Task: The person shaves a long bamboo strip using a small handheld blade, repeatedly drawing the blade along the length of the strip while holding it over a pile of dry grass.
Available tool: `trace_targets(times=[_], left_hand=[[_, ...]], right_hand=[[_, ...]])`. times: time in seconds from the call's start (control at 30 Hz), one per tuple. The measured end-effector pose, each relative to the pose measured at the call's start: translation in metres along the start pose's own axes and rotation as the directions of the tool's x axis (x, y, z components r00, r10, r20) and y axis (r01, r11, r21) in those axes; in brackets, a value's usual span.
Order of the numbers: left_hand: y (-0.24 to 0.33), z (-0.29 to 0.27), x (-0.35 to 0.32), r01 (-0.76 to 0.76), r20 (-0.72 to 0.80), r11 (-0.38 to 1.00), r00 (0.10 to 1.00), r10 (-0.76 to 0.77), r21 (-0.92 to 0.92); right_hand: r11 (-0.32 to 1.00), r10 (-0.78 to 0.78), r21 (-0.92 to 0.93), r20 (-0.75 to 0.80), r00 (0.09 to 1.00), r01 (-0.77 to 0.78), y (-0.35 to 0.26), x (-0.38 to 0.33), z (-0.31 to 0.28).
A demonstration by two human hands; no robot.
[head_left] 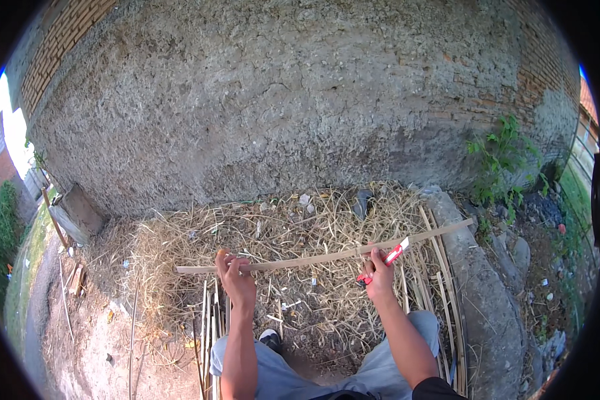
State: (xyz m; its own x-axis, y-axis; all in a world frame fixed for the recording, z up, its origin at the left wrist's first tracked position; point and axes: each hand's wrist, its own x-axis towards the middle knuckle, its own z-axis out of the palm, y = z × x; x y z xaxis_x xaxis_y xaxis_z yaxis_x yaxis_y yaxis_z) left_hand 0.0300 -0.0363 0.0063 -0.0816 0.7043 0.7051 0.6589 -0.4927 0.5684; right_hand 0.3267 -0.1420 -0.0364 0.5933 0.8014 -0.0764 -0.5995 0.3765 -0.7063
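Note:
A long, thin, slightly bowed bamboo strip [307, 261] lies crosswise in front of me, its right end higher than its left. Close to its left end, my left hand [238, 283] is closed round it; a bit of orange shows at the fingertips. My right hand [380, 281] grips a red utility knife [395, 253], its pale blade end pointing up and right beside the strip. The fingertips of that hand meet the strip too, though how firmly they pinch it I cannot tell.
Dry shavings [293, 233] cover the ground between my legs and a rough plastered wall [280, 107]. Long bamboo strips [440, 267] lie by my right knee, and more strips [210, 333] by my left. A concrete ledge [487, 300] runs along the right, near a green plant [507, 157].

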Motion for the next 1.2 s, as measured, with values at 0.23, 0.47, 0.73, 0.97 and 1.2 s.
trace_targets(times=[0.23, 0.47, 0.73, 0.97, 1.2], left_hand=[[-0.003, 0.007, -0.003, 0.029, 0.023, 1.000, 0.999, -0.029, 0.000], [-0.008, -0.001, -0.005, -0.045, 0.125, 0.972, 0.992, 0.016, 0.229], [0.067, 0.004, -0.033, -0.307, 0.437, 0.926, 0.880, 0.187, 0.221], [0.092, 0.035, -0.054, -0.625, 0.414, 0.781, 0.706, 0.574, -0.017], [0.105, 0.012, -0.049, -0.482, 0.453, 0.872, 0.762, 0.463, -0.080]], right_hand=[[1.000, 0.000, 0.004, 0.010, 1.000, 0.000, 0.003, 0.003, -0.005], [1.000, 0.008, 0.000, -0.012, 1.000, -0.008, 0.003, 0.000, 0.001], [1.000, 0.011, -0.021, -0.069, 0.998, -0.013, 0.024, -0.003, -0.002], [0.993, 0.070, -0.096, 0.004, 0.998, -0.069, 0.027, -0.039, 0.031], [0.982, 0.098, -0.175, 0.149, 0.984, -0.071, -0.001, -0.049, 0.034]])
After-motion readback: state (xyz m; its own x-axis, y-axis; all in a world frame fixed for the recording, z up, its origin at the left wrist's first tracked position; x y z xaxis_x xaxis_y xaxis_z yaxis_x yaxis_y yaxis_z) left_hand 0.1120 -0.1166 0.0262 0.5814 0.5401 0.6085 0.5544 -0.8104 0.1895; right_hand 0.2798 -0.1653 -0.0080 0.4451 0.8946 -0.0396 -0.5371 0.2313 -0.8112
